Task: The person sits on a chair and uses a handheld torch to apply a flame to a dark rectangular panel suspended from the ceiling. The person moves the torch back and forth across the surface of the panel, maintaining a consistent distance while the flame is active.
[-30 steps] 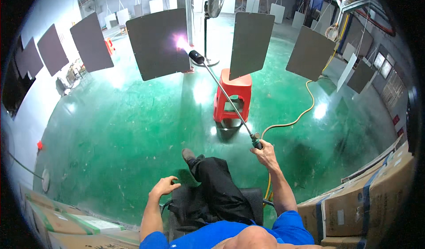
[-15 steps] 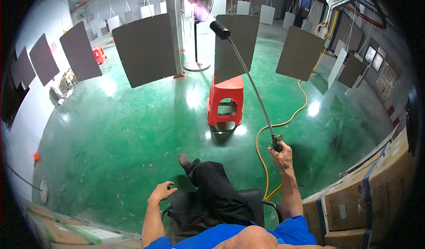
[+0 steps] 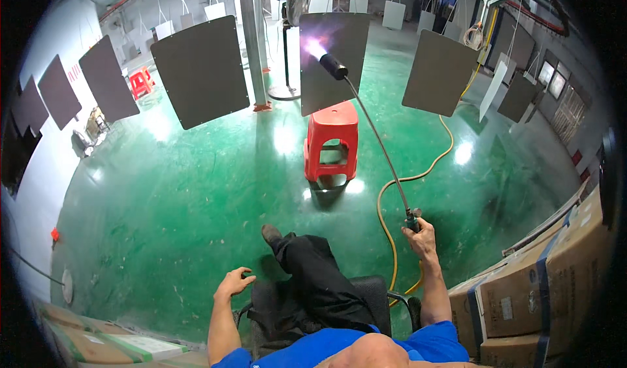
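Note:
My right hand [image 3: 421,238] is closed round the handle of a gas torch with a long thin metal wand [image 3: 381,140]. A bright violet-white flame [image 3: 316,49] comes from the torch's black burner head [image 3: 334,66], in front of a hanging dark grey panel [image 3: 346,38]. Whether the flame touches the panel I cannot tell. My left hand [image 3: 235,282] is empty beside the left armrest, fingers loosely bent and thumb apart. I sit on a black chair [image 3: 369,296], one leg crossed over the other.
More dark panels hang either side, including a large one [image 3: 201,72] and another [image 3: 441,74]. A red stool [image 3: 332,123] stands below the flame. A yellow hose [image 3: 385,221] snakes over the green floor. Cardboard boxes [image 3: 513,299] are stacked at right. A pedestal fan [image 3: 285,54] stands beyond.
The burner head has moved down and slightly right, and its flame is now in front of the middle panel. Nearby hanging panels have shifted left. My left hand has hardly moved.

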### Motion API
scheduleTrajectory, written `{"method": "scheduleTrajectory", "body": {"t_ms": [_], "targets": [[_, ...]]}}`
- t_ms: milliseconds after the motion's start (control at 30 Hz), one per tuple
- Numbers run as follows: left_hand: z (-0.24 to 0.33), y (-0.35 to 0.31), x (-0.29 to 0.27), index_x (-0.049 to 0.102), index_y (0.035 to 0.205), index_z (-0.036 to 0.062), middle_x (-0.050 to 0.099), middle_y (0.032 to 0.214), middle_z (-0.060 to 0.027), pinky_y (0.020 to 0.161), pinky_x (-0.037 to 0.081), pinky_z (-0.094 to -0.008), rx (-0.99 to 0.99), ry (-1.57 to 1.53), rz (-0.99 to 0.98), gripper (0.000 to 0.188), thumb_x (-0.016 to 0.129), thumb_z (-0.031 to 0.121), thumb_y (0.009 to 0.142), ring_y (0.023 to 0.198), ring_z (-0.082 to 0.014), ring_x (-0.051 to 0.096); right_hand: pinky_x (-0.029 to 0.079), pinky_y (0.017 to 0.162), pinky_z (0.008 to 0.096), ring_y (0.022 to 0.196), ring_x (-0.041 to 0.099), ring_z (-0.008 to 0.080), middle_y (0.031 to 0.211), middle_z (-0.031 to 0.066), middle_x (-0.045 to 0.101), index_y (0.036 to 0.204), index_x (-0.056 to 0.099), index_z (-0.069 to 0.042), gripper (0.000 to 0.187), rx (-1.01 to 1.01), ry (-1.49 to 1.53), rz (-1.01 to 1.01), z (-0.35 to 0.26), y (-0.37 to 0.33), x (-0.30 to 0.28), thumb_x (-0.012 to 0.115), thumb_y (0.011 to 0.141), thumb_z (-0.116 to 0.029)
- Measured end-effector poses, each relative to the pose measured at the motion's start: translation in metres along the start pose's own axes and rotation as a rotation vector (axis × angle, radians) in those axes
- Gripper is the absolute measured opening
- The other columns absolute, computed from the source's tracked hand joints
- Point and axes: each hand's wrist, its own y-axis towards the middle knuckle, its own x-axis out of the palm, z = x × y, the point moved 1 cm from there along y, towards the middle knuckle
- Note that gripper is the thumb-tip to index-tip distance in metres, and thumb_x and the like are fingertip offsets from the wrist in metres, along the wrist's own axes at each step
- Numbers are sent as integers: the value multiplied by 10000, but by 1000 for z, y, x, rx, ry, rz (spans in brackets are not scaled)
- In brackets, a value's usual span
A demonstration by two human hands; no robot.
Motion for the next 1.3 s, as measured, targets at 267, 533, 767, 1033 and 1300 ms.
{"method": "scheduleTrajectory", "body": {"t_ms": [267, 533, 767, 1033, 1300], "targets": [[10, 0, 1, 572, 1302, 61, 685, 1082, -166, 799, 531, -386, -42, 4, -21, 548, 679, 383, 872, 908, -244, 671, 340, 473, 275, 521, 430, 65, 603, -56, 476, 801, 602, -55, 163, 34, -32, -110, 35, -11, 1, 740, 768, -135], [7, 0, 4, 576, 1297, 59, 693, 1021, -152, 729, 529, -371, -20, -6, -1, 547, 683, 382, 868, 815, -220, 668, 412, 550, 314, 587, 492, 110, 623, 3, 544, 843, 645, -4, 260, 111, -124, -188, 57, -18, 2, 747, 723, -211], [3, 2, 6, 591, 1271, 46, 694, 980, -140, 682, 517, -347, 8, -21, 23, 534, 694, 375, 862, 754, -196, 654, 412, 534, 313, 569, 502, 114, 620, 8, 549, 806, 626, -3, 256, 211, -101, -207, 70, -15, 1, 753, 716, -205], [8, 0, 4, 591, 1280, 60, 679, 1098, -183, 850, 520, -397, -6, -28, 34, 542, 682, 388, 859, 958, -278, 668, 369, 425, 274, 466, 473, 81, 574, -16, 516, 760, 566, -52, 180, 215, -47, -125, 83, -4, -5, 724, 749, -139], [14, -2, 1, 560, 1321, 74, 677, 1123, -160, 824, 531, -382, -40, 3, 19, 591, 673, 412, 850, 931, -250, 672, 387, 441, 273, 477, 495, 92, 583, -15, 522, 768, 589, -37, 159, 220, 39, -64, 62, 6, -15, 721, 738, -122]]}}
